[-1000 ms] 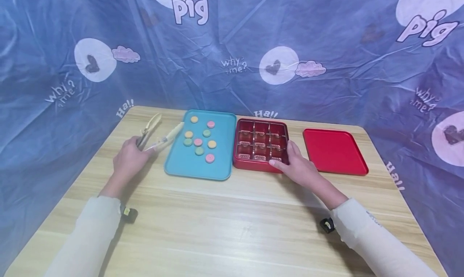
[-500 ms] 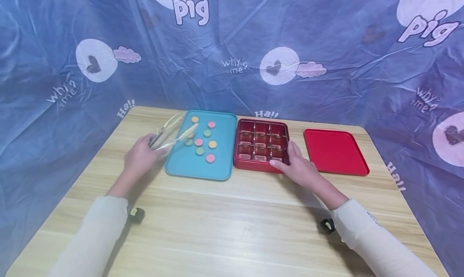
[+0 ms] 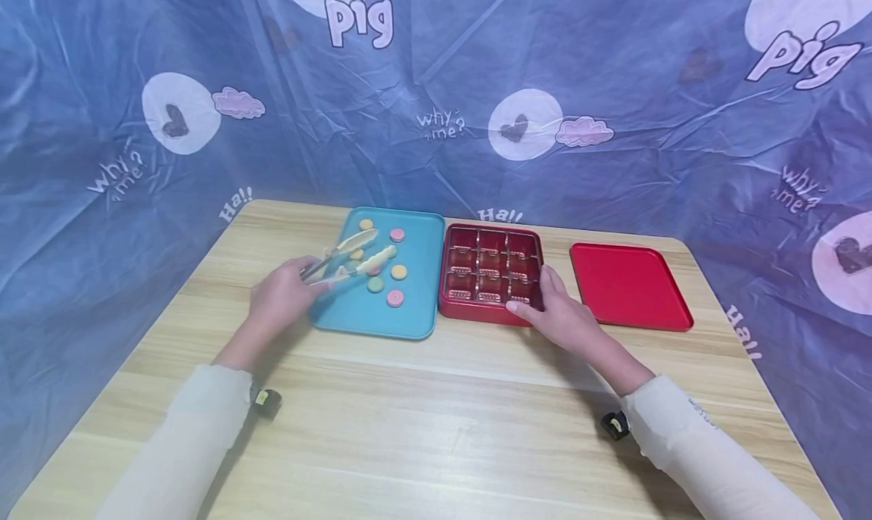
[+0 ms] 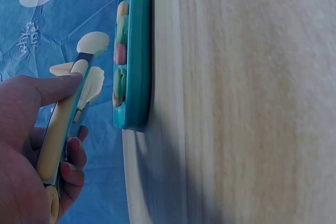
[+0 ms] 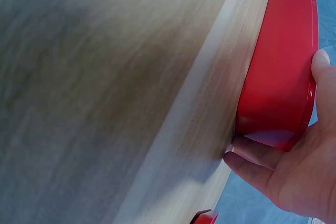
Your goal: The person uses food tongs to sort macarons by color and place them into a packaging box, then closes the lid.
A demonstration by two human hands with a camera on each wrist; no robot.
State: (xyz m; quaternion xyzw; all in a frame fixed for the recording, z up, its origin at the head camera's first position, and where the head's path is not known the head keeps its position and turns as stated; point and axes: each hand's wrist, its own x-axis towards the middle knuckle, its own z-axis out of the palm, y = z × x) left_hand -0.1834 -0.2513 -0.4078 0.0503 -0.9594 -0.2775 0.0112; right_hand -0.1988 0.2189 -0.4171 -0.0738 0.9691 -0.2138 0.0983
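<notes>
My left hand point(image 3: 281, 297) grips a pair of food tongs point(image 4: 59, 135) with cream tips, the thumb along one arm and fingers curled round the other. The tongs' arms are spread over the blue tray point(image 3: 415, 319), where small macarons lie, among them a yellow one point(image 3: 399, 272), a green one point(image 3: 375, 284) and a pink one point(image 3: 394, 298). Parts of the tongs cover some of the macarons in the head view. My right hand point(image 3: 567, 316) holds the near right corner of a red box point(image 3: 470, 310), thumb at the front rim and fingers along its side. A divided clear insert shows inside.
A flat red lid point(image 3: 630, 285) lies right of the box, near the right table edge. The tray stands close against the box's left side. Behind the wooden table point(image 3: 436, 429) hangs a blue printed cloth point(image 3: 381, 126).
My left hand has moved right, bringing the tongs from the tray's left side to above the macarons; their tips are closer together. My right hand and the box have stayed put.
</notes>
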